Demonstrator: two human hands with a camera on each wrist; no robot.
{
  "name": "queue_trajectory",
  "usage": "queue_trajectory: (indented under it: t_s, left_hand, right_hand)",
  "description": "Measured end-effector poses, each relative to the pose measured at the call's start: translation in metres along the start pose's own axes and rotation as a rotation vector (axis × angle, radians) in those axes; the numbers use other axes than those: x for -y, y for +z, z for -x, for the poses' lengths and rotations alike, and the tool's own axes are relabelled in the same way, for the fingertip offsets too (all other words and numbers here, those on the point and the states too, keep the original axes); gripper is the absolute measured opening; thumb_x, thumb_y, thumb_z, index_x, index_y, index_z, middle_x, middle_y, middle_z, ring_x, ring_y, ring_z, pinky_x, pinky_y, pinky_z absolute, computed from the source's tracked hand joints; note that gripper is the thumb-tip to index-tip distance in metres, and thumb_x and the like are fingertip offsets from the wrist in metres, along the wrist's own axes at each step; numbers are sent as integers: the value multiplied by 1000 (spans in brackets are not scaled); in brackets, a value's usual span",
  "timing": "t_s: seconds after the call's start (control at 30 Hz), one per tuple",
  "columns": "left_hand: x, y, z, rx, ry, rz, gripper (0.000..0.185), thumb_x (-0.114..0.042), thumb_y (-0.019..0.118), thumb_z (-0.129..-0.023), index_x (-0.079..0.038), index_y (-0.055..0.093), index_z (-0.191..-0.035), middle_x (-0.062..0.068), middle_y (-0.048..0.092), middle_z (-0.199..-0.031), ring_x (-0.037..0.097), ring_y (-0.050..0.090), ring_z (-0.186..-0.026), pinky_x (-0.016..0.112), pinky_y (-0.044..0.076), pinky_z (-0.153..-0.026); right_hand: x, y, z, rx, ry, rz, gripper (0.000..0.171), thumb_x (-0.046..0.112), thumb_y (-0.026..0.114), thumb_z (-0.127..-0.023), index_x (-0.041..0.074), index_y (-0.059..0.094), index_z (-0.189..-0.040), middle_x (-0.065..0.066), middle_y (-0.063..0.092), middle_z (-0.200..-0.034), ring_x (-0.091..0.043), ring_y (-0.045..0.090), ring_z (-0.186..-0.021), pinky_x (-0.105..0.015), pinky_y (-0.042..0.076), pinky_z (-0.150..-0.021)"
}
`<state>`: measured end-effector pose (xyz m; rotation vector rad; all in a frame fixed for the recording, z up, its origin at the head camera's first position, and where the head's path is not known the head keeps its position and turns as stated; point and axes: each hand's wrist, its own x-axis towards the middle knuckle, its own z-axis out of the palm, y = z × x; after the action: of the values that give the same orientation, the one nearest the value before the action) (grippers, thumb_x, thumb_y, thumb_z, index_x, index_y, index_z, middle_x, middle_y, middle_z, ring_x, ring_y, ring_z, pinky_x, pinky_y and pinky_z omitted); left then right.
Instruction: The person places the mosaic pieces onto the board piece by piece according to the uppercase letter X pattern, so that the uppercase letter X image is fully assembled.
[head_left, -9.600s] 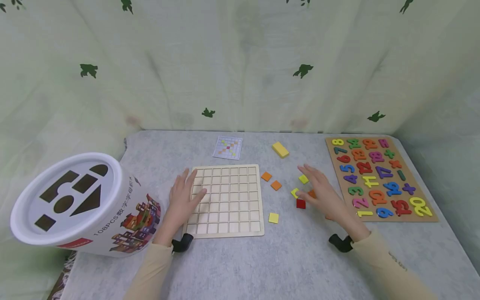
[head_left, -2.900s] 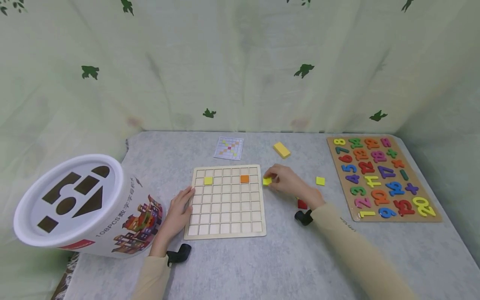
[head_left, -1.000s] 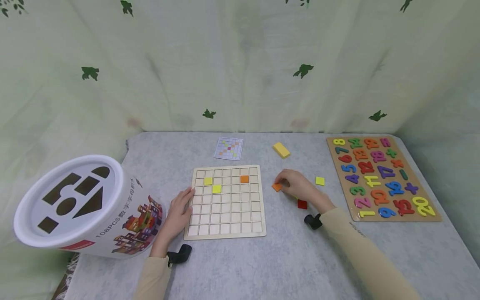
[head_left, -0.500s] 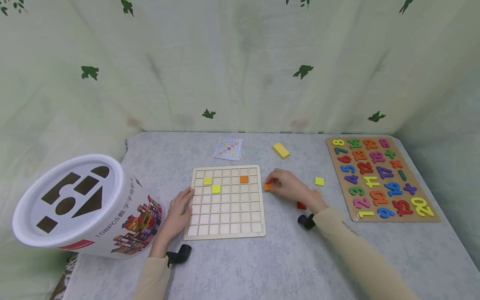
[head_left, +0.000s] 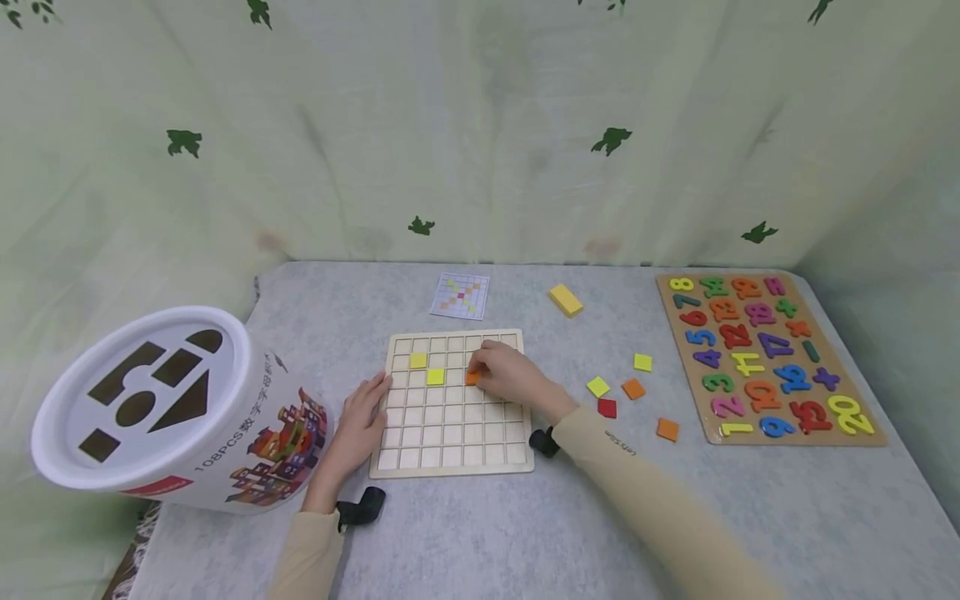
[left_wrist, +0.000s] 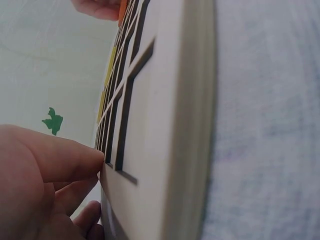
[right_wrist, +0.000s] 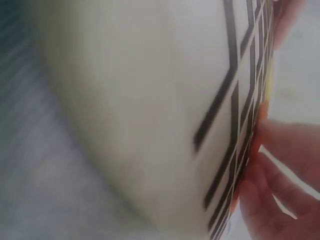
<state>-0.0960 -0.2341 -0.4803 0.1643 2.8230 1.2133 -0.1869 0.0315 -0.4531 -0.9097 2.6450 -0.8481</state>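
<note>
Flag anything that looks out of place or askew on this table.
The white tub lies tipped on its side at the table's left edge, its lid facing up. Five tiles lie scattered right of the board.

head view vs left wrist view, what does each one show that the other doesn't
Only the head view shows the white tub, the number puzzle, the pattern card, loose tiles such as the red tile, and the right hand pinching an orange tile. Only the left wrist view shows the grid board's thick side edge close up. Both show the grid board, its yellow tiles and the left hand at its edge.
</note>
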Motion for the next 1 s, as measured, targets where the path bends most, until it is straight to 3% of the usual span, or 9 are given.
queue_trajectory:
  t_s: [0.17, 0.4, 0.6, 0.8, 1.0]
  left_hand:
    - [0, 0, 1, -5, -3, -2, 51, 4, 42, -96, 5, 32, -146, 20, 21, -155, 44, 7, -140, 62, 9, -108]
    - [-1, 1, 0, -27, 23, 5, 50, 6, 44, -95, 7, 34, -144, 23, 24, -153, 45, 9, -139, 63, 10, -107]
    - [-1, 1, 0, -13, 10, 2, 51, 5, 43, -96, 6, 32, -145, 22, 22, -154, 45, 8, -140, 62, 9, -108]
    - [-1, 0, 0, -10, -3, -4, 51, 4, 42, -96, 6, 32, -146, 21, 21, -154, 44, 8, -140, 62, 8, -108]
    - [-3, 2, 1, -27, 13, 4, 50, 6, 43, -95, 8, 34, -144, 24, 24, -152, 46, 10, -139, 63, 9, -107]
  right_hand:
    - [5, 6, -9, -12, 15, 63, 16, -1, 63, -84, 8, 67, -98, 0, 57, -93, -16, 55, -86, -28, 47, -78]
    - [-4, -6, 4, -24, 17, -67, 15, 1, 61, -87, 7, 68, -99, 1, 59, -92, -14, 55, -85, -27, 47, -76]
    - [-34, -36, 47, -94, 53, -187, 15, 0, 62, -88, 2, 67, -102, -5, 64, -97, -17, 57, -86, -31, 50, -75]
    - [-70, -59, 102, -128, 144, -175, 13, 1, 65, -88, 2, 68, -101, -4, 64, -94, -17, 57, -84, -34, 51, -75]
    - [-90, -62, 142, -106, 155, -118, 13, -1, 69, -84, 4, 67, -96, -3, 63, -94, -20, 58, -86, -40, 52, -78]
